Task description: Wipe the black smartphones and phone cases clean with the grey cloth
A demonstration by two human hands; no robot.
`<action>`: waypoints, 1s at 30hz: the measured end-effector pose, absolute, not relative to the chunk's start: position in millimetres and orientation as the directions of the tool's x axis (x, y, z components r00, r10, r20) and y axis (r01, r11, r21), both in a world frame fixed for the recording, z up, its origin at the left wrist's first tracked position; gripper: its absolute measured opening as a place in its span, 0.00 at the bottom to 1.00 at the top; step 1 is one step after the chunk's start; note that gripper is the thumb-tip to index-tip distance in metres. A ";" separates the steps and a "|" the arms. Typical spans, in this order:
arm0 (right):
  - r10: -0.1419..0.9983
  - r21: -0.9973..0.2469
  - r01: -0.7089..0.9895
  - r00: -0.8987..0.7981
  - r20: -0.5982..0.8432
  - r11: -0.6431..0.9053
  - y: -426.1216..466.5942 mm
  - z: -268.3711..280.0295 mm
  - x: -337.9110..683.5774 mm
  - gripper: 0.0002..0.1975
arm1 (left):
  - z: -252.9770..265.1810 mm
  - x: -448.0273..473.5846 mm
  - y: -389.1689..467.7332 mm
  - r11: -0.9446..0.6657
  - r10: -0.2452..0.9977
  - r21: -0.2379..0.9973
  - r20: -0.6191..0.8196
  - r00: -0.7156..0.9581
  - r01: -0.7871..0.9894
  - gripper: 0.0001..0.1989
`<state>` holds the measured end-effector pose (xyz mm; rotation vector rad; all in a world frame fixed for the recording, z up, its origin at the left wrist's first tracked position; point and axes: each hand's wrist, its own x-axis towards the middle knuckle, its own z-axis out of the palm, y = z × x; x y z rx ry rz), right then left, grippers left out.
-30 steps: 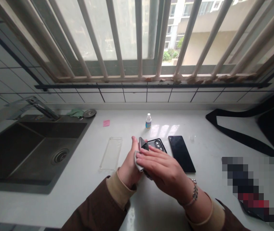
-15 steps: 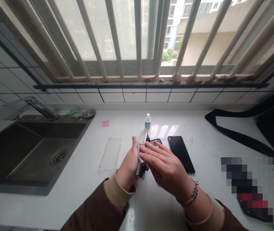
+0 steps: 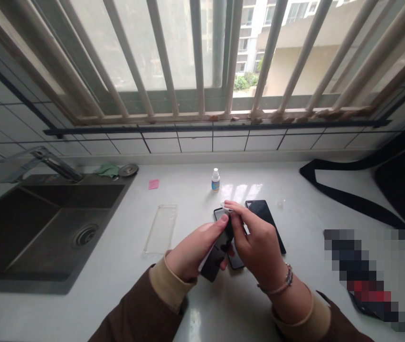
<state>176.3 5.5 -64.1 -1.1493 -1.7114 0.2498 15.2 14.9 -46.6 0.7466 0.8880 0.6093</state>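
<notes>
My left hand (image 3: 193, 244) is closed around the edges of a dark, glossy smartphone (image 3: 213, 267), which it holds tilted above the counter. At the phone's upper end, my right hand (image 3: 261, 240) pinches a white cloth (image 3: 223, 204), mostly hidden by the fingers. Beneath both hands lies a black-rimmed flat thing, perhaps a phone case (image 3: 238, 262), partly covered. Just right of it is a black phone-like slab (image 3: 259, 209). A clear phone case (image 3: 161, 229) rests to the left. Behind the hands stands a small white bottle (image 3: 215, 181) with a blue label.
A dark sink (image 3: 63, 280) with a faucet (image 3: 60, 164) takes up the left side. A green cloth (image 3: 107, 170), a metal drain lid (image 3: 128, 170) and a pink slip (image 3: 153, 184) lie nearby. A black strap (image 3: 359, 204) and a blurred-out object (image 3: 362, 275) are at the right.
The phone has turned so its dark face shows more. My right hand has gone from lying flat over the cloth to pinching it at the phone's upper end.
</notes>
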 end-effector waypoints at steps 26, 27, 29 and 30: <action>0.974 -0.987 0.003 0.164 0.159 0.161 18.9 -88.3 178.8 0.23 | -53.5 20.0 26.4 0.447 0.884 0.637 -0.419 0.205 -0.628 0.13; 0.976 -0.986 -0.008 0.147 0.161 0.164 17.8 -87.2 177.9 0.22 | -55.5 21.2 27.1 0.411 0.897 0.650 -0.413 0.157 -0.639 0.12; 0.983 -0.986 -0.039 0.091 0.158 0.162 14.8 -84.2 175.7 0.21 | -60.2 22.9 29.3 0.330 0.921 0.679 -0.383 0.068 -0.655 0.12; 0.985 -0.985 -0.046 0.062 0.161 0.164 12.9 -82.5 174.5 0.20 | -62.5 23.4 30.5 0.285 0.934 0.697 -0.355 0.029 -0.658 0.13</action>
